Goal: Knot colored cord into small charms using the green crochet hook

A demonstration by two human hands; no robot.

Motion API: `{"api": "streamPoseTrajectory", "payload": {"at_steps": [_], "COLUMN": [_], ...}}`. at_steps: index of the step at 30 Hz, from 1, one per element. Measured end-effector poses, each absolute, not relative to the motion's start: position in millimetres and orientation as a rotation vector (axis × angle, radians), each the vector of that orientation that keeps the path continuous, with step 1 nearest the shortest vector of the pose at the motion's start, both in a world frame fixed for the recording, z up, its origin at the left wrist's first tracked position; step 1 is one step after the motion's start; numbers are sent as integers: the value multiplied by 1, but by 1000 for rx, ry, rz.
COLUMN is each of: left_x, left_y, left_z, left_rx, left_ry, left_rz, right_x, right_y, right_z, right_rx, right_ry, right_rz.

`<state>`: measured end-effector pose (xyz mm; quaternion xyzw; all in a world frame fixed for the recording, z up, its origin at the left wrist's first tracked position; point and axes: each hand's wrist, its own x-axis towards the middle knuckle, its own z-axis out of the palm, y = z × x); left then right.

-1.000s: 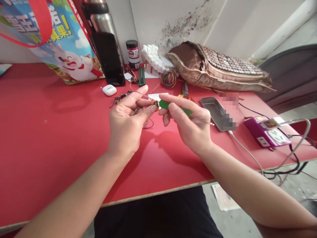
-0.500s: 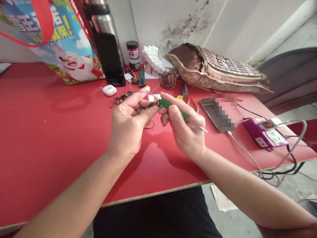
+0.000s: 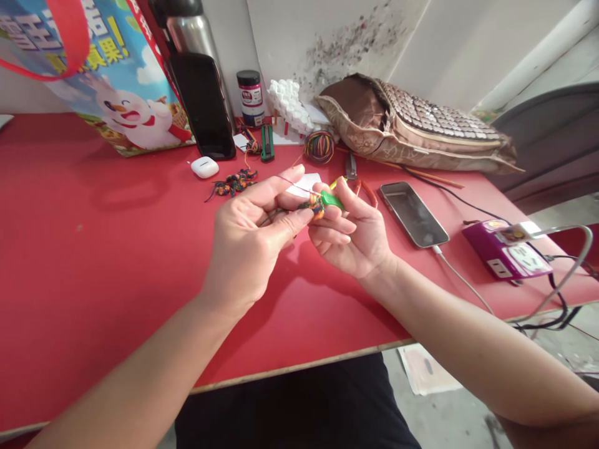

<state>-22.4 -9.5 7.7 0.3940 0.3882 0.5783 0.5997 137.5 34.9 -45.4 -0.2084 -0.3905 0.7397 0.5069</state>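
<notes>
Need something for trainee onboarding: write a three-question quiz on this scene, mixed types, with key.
1. Fill in the blank: The left hand pinches a knotted cord, and the part of the tool showing at the right hand is ____ in colour.
2. True or false: The ball of thread is held in the left hand.
3. Short answer: What stands right in front of the metal bottle?

Key:
1. Green.
2. False; the ball of thread sits farther back, behind both hands.
3. A dark phone.
</notes>
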Motion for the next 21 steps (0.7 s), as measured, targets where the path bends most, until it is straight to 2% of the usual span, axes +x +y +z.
{"api": "streamPoseTrajectory", "payload": {"at_steps": [5,10,21], "left_x": [-26,-29,-29], "left_y": [-10,-9,-8], "left_z": [8,4,8], "left_rx": [952,1056,1017], "left_ry": [882,909,874], "left_rz": [1277,1305,1314], "right_x": [139,133,128], "right_y": [38,31,27], "right_z": [-46,-34,-24], "right_rx": [-440,-339,-429], "right_ry": [-853,-472,-359], "right_rz": [1914,2122,2118]}}
